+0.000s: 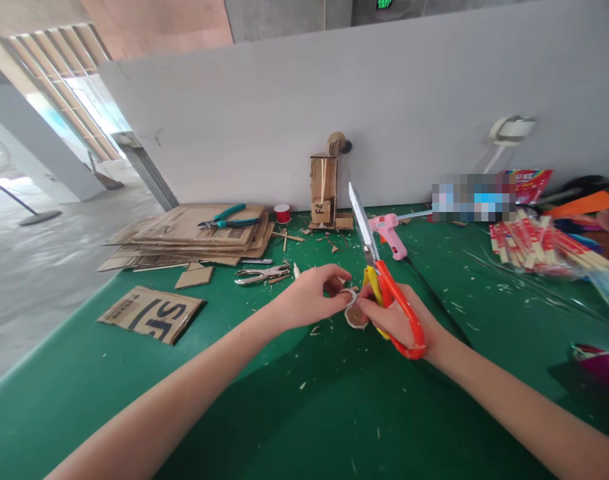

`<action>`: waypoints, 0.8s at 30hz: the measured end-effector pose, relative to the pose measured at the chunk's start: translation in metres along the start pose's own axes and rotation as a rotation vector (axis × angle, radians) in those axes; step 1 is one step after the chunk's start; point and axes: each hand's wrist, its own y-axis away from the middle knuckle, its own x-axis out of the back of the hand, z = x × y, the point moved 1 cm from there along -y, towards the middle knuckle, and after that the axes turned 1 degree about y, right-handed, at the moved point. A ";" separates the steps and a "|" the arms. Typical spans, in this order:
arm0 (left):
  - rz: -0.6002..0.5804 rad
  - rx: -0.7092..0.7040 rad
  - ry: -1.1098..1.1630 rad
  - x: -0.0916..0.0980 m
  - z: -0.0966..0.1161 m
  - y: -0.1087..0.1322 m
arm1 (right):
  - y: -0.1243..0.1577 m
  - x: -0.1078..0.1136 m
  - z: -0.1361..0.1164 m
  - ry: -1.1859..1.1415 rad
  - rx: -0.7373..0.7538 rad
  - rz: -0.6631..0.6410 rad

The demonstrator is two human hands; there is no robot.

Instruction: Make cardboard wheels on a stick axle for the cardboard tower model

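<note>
My left hand (314, 295) pinches a small round cardboard disc (355, 316) with a pale rim, near the middle of the table. A curled whitish strip shows at the disc's upper edge, by my left fingertips. My right hand (397, 313) holds scissors (403, 310) with red and yellow handles, their blades pointing up and away from me. The thumb and fingertips of that same hand also touch the disc. Both hands are closed and close together, just above the green table (284, 413). Some fingers are hidden behind the scissors' handles.
Stacked cardboard (184, 230) bears teal-handled pliers (229, 219). Nearby lie a cardboard piece (151, 315) and a metal hole punch (263, 274). A cardboard model (324, 190) stands at the back, beside a pink glue gun (390, 237) with a trailing cord. Wrapped sticks (529, 243) lie right.
</note>
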 end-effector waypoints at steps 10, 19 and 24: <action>0.183 0.178 0.674 0.005 -0.014 -0.008 | -0.006 0.008 0.009 0.138 -0.004 0.170; 0.473 0.171 1.157 0.022 0.001 -0.003 | -0.005 0.028 0.006 0.291 0.126 0.015; 0.556 0.105 1.088 0.024 0.001 -0.003 | 0.002 0.023 0.001 0.256 0.170 -0.153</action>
